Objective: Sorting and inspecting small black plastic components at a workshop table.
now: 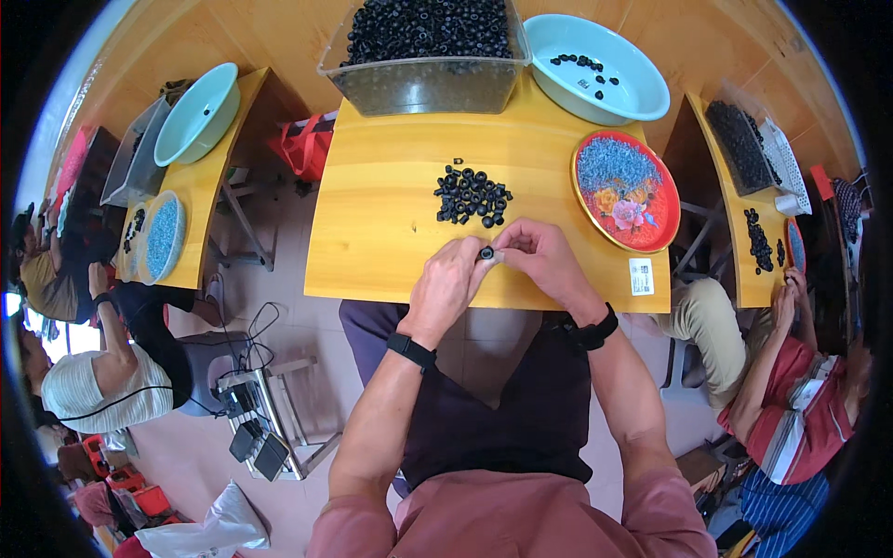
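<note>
Hands on one black ring, centre frame

Left hand (448, 284) and right hand (538, 253) meet at mid-frame over the near edge of the yellow desk (381, 232). Both pinch a single small black ring (486, 252) between fingertips; ring sits right between the two hands, just above the desk edge. Each wrist carries a black band.

Just above the hands: loose pile of black rings (472, 195) lying on the desk, near but not touching the fingers.

Top centre: clear plastic bin (423, 86) heaped with more black rings. Right of it, upper right: pale teal basin (642, 88) holding a few black rings. Below that, right of centre: round red tray (651, 228) with a flower print, filled with small bluish-grey parts. White label stuck on the desk's lower right corner.

Left side of frame: second desk with another teal basin (197, 113) and a plate of blue-grey parts; a person sits beside it. Right edge: third desk with black rings, a person in a red striped top working there.
</note>
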A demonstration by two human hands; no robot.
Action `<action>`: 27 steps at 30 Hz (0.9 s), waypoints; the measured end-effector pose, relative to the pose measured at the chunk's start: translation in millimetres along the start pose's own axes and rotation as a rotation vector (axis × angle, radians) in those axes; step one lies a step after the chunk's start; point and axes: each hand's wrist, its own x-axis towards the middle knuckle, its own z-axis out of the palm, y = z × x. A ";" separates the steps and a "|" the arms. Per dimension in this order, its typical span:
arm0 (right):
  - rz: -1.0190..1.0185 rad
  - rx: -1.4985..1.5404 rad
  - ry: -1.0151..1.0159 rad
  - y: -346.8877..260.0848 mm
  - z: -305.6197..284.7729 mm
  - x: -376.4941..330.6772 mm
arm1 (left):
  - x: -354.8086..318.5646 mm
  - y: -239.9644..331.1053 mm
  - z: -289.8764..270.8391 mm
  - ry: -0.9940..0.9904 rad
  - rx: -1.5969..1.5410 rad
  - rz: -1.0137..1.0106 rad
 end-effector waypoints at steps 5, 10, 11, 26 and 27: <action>0.027 0.013 -0.046 -0.6 -2.1 4.6 | 2.6 -2.3 -0.2 0.011 -0.015 0.017; 0.017 -0.003 -0.001 -5.7 -1.0 7.8 | 8.3 -1.5 -1.2 -0.013 -0.005 -0.019; 0.008 -0.010 -0.001 -6.9 -0.6 7.4 | 10.1 0.9 -2.9 -0.006 0.000 0.007; 0.104 -0.397 0.094 -83.3 -67.0 6.7 | 1.8 5.3 -5.6 0.011 -0.144 -0.078; 0.043 -0.444 0.159 -94.8 -81.2 14.2 | 3.9 6.7 -4.9 0.060 -0.168 -0.092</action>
